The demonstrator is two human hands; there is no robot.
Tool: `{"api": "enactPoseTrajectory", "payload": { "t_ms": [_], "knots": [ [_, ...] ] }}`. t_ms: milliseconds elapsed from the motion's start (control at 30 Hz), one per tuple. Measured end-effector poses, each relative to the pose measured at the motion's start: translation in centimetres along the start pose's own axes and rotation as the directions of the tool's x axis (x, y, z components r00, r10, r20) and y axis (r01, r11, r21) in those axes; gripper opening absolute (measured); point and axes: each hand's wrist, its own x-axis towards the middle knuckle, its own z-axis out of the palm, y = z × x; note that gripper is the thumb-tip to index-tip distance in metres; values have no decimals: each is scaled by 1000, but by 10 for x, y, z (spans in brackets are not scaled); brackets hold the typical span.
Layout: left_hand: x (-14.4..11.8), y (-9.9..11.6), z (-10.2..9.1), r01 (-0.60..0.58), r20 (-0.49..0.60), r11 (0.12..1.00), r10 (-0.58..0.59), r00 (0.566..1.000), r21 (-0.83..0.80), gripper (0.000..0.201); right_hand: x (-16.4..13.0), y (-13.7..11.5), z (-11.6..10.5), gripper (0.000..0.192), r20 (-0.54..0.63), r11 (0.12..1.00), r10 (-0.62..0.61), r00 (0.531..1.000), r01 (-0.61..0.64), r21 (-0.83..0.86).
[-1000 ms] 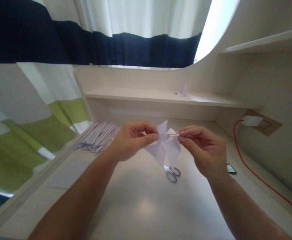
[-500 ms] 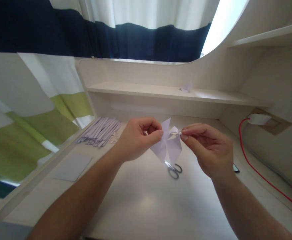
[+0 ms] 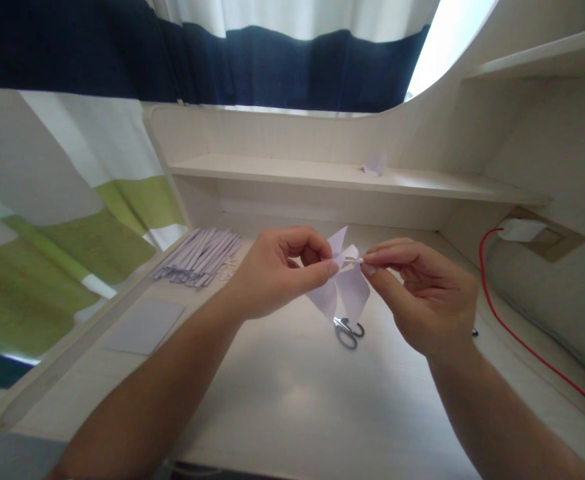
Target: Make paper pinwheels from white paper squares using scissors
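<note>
A pale lilac paper pinwheel point(image 3: 353, 293) with pointed blades is up off the desk between my hands. My left hand point(image 3: 292, 270) pinches it near the centre between thumb and fingers. My right hand point(image 3: 417, 283) is closed at the fingertips on a short thin white stick point(image 3: 353, 261), which looks like a cotton swab with a rounded end. The stick lies level and points at the pinwheel's middle; whether it passes through the paper is hidden. Below the pinwheel, dark-handled scissors point(image 3: 346, 335) lie on the desk, their blades partly covered by paper.
Rolled paper sticks point(image 3: 199, 257) are heaped at the back left, with small cream pieces point(image 3: 228, 268) beside them. In front lies a stack of square paper point(image 3: 145, 325). A folded paper piece point(image 3: 374, 164) stands on the shelf point(image 3: 272, 172). At right, a red cable point(image 3: 517, 347) runs from a white plug point(image 3: 522, 231).
The stick and my left fingertips are closer together at the pinwheel's centre, my left thumb having moved right. The whole view has tilted slightly downward.
</note>
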Motion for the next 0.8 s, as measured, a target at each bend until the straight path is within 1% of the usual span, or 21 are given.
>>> {"api": "enactPoseTrajectory", "payload": {
  "t_ms": [233,400,633,800],
  "knots": [
    [-2,1,1,-69,34,997,67,997,44,13,0,1,0,21,-15,996,-83,996,83,-25],
    [-2,2,3,-118,48,991,115,992,70,8,0,0,0,25,-18,994,-105,994,104,-36],
    [-3,0,4,-172,12,978,172,985,116,5,0,-1,0,28,-11,989,-138,990,137,-50],
    [-2,-4,6,-197,-11,974,200,980,107,3,0,0,0,28,-10,986,-147,989,146,-76]
  ]
}}
